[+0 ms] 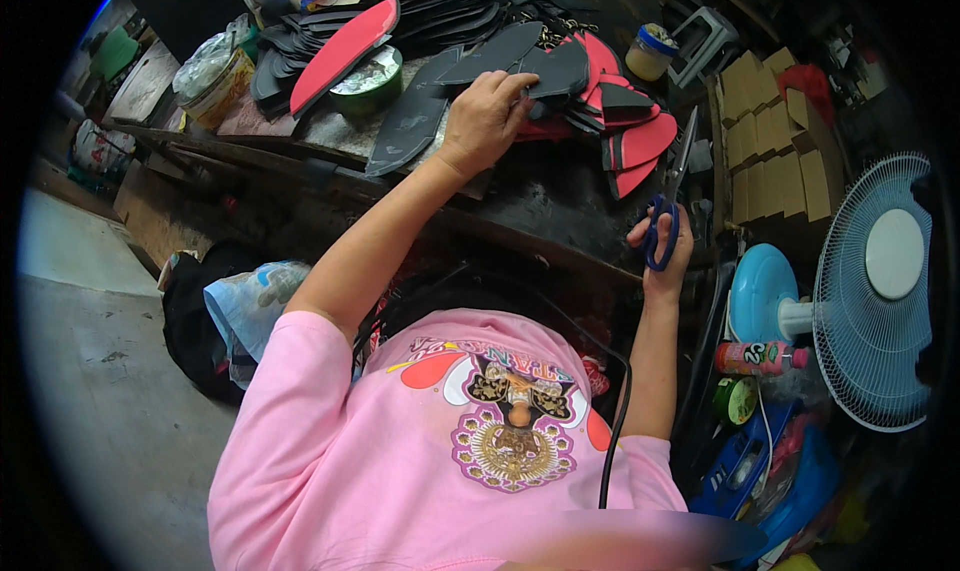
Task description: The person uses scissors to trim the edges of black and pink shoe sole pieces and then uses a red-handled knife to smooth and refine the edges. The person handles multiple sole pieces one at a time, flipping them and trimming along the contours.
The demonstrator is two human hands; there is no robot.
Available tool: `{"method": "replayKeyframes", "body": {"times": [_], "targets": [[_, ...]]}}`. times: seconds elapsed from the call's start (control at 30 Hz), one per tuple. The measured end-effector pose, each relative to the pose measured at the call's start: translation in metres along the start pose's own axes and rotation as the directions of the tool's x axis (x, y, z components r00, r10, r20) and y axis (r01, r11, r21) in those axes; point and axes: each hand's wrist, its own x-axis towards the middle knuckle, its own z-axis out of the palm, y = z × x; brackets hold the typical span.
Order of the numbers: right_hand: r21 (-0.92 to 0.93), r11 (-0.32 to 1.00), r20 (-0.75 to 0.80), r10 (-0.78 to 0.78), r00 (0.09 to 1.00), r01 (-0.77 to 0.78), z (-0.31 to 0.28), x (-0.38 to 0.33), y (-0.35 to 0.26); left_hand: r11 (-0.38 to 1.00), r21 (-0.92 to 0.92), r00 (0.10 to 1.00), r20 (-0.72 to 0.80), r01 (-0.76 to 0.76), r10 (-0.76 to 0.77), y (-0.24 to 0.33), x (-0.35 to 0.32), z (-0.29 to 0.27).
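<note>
I see a dark, worn workbench [560,211] ahead, grey concrete floor [90,371] at left, stacked cardboard boxes [780,141] and a pale blue standing fan [880,281] at right.

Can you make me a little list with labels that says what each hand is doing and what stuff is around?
Left hand: reaching onto a dark cut piece on the worktable
Right hand: holding blue-handled scissors, blades pointing away
On the table: piles of black and red pieces, a green tin
Beside the right hand: cardboard boxes, a blue fan
</note>
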Motion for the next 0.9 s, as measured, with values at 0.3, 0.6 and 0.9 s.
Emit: {"method": "replayKeyframes", "body": {"times": [0.3, 0.6, 0.9], "targets": [[-0.020, 0.999, 0.000, 0.043, 0.999, -0.043, 0.001, -0.002, -0.001, 1.000, -0.008, 1.000, 0.006, -0.024, 0.024, -0.001, 0.002, 0.003], [-0.070, 0.989, 0.022, 0.136, 0.990, -0.134, 0.004, 0.001, -0.009, 0.999, -0.029, 0.999, 0.050, -0.014, 0.016, 0.000, 0.004, 0.000], [-0.390, 0.918, 0.125, 0.134, 0.983, -0.075, 0.028, 0.143, -0.034, 0.997, -0.074, 0.997, 0.073, 0.011, -0.006, -0.002, 0.008, 0.001]]}}
